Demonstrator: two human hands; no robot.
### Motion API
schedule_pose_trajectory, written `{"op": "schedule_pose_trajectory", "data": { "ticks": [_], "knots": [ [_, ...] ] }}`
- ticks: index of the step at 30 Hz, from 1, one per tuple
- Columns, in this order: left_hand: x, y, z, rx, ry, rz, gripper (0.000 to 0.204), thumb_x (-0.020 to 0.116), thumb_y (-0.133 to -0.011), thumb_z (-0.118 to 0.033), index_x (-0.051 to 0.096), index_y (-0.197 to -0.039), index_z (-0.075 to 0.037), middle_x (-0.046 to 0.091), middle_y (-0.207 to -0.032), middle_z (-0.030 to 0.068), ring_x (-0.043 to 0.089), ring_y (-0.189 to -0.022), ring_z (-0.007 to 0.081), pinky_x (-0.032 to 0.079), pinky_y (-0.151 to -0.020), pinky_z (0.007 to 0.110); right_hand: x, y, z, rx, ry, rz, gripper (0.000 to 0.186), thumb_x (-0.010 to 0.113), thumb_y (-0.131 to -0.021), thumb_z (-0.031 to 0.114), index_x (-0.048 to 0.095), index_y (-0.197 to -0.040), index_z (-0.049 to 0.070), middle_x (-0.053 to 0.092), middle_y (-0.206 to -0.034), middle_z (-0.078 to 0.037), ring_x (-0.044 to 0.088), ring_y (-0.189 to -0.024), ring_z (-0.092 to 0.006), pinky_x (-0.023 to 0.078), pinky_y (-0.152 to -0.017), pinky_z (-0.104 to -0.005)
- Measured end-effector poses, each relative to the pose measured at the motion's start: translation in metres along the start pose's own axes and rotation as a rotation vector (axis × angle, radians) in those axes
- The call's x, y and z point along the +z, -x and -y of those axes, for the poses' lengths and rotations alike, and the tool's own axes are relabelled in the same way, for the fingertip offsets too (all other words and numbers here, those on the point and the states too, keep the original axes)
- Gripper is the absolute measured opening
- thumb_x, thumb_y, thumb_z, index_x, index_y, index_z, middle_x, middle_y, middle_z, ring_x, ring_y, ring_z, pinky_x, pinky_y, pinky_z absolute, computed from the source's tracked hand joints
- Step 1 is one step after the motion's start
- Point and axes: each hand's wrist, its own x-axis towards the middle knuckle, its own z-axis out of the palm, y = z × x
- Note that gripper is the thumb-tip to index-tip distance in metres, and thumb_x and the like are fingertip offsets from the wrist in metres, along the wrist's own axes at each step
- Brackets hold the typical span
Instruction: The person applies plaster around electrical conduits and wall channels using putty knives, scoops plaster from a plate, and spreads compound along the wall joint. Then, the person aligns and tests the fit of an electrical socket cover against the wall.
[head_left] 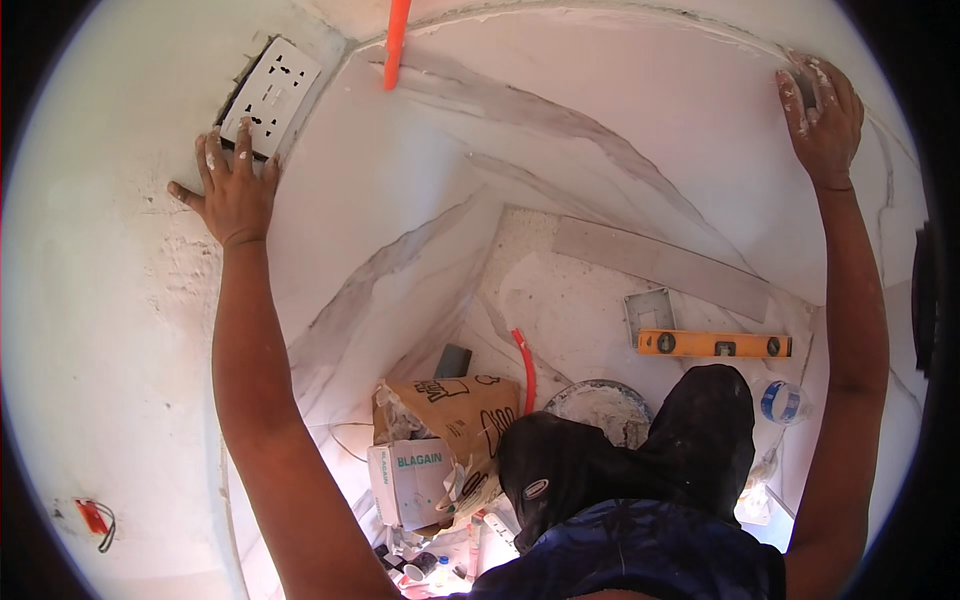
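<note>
My left hand (235, 190) is spread open against the pale wall at upper left. Its fingertips touch the lower part of a white double socket plate (275, 92), set in a rough-edged cutout. At upper right, my right hand (825, 120) presses near the top edge of a white marble-patterned wall panel (620, 90). Its fingers are bent, and a small dark grey patch shows between thumb and fingers; what it is I cannot make out. White smears cover the fingers of both hands. A seam runs along the panel's upper edge, beside my right hand.
An orange pipe (396, 45) hangs from above. Below lie a yellow spirit level (715, 344), a grey box frame (650, 312), a grey tile strip (660, 265), a red tube (526, 370), a round tub (600, 405), a plastic bottle (783, 402) and a brown paper bag (455, 410) holding a white carton (410, 483).
</note>
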Motion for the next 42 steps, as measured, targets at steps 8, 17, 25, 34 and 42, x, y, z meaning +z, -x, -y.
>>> {"op": "schedule_pose_trajectory", "data": {
  "ticks": [8,17,25,34,42],
  "knots": [
    [-0.002,0.000,0.000,0.004,0.050,0.004,0.065,0.063,-0.084,-0.053,0.037,-0.142,-0.040,0.034,-0.148,-0.0009,0.022,-0.143,0.0180,-0.003,-0.106,0.071,0.000,-0.001,0.003,0.003,0.009,-0.027,0.031,0.070,-0.085,0.030,0.067,-0.107,0.009,0.064,-0.111,-0.006,0.060,-0.104,-0.0221,0.043,-0.090,-0.0365],
    [-0.009,-0.001,-0.001,-0.022,0.070,0.048,0.066,0.063,-0.084,-0.051,0.037,-0.143,-0.040,0.034,-0.149,0.0001,0.022,-0.143,0.0188,-0.002,-0.108,0.071,-0.006,-0.009,0.010,-0.033,-0.049,-0.068,0.032,0.074,-0.079,0.027,0.067,-0.105,0.010,0.064,-0.104,-0.005,0.060,-0.097,-0.0227,0.043,-0.083,-0.0367],
    [-0.024,-0.002,-0.003,-0.059,0.033,0.146,0.067,0.061,-0.085,-0.050,0.031,-0.145,-0.044,0.031,-0.150,-0.0041,0.020,-0.143,0.0140,0.001,-0.109,0.069,-0.019,-0.023,0.030,0.061,-0.054,0.027,0.034,0.069,-0.079,0.035,0.067,-0.106,0.013,0.060,-0.107,-0.005,0.054,-0.103,-0.0257,0.039,-0.088,-0.0428],
    [-0.046,-0.003,-0.008,-0.085,0.008,0.262,0.072,0.062,-0.084,-0.050,0.026,-0.146,-0.046,0.033,-0.150,-0.0062,0.020,-0.144,0.0112,-0.007,-0.109,0.065,-0.011,-0.059,0.119,-0.015,-0.102,0.369,0.046,0.059,-0.083,0.041,0.064,-0.112,0.006,0.054,-0.122,-0.012,0.045,-0.119,-0.0310,0.033,-0.100,-0.0500],
    [-0.066,-0.004,-0.009,-0.074,-0.036,0.350,0.068,0.059,-0.089,-0.046,0.025,-0.148,-0.044,0.028,-0.153,-0.0068,0.019,-0.145,0.0114,0.007,-0.111,0.065,0.000,-0.063,0.112,-0.137,-0.225,0.299,0.042,0.061,-0.083,0.033,0.062,-0.117,0.007,0.056,-0.117,-0.012,0.050,-0.113,-0.0296,0.038,-0.096,-0.0445]
  ]
}}
